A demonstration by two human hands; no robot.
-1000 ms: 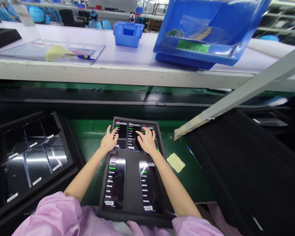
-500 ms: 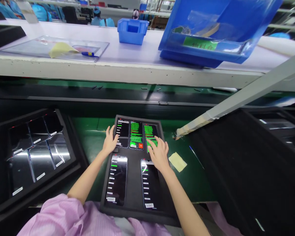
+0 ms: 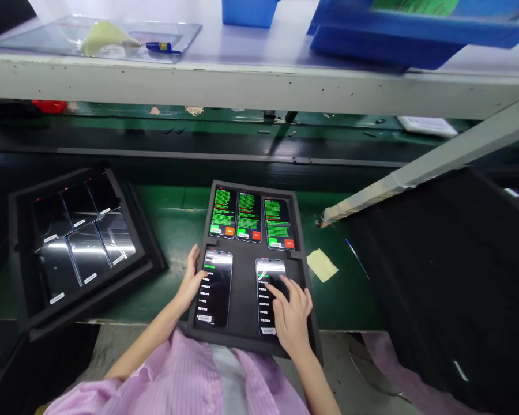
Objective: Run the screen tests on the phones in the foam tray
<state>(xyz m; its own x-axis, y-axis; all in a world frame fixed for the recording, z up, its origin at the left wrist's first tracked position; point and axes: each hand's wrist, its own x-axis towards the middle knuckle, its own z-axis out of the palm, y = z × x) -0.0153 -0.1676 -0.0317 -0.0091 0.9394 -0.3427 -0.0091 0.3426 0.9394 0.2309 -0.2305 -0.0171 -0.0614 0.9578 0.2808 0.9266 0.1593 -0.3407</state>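
A black foam tray (image 3: 244,297) with several smartphones in its slots lies in front of me. Along its left edge is my left hand (image 3: 189,285), fingers outstretched, the thumb at the screen of the lower left phone (image 3: 216,294). My right hand (image 3: 293,317) is open over the lower right phone (image 3: 266,300), with fingertips at its screen and the hand hiding part of it. Both lower phones show a menu list. In the top row, the left phone (image 3: 222,210), middle phone (image 3: 248,213) and right phone (image 3: 279,222) show green text with coloured buttons below.
Another foam tray (image 3: 136,271) of dark-screened phones sits at left. A yellow paper (image 3: 322,265) and a pen (image 3: 357,258) lie on the green bench at right, beside a slanting post (image 3: 398,181) and a black foam stack (image 3: 436,276). A white shelf (image 3: 242,86) crosses above.
Both hands have moved from the upper phones to the lower ones. The top left phone has switched from a menu list to green text. The view has tilted down.
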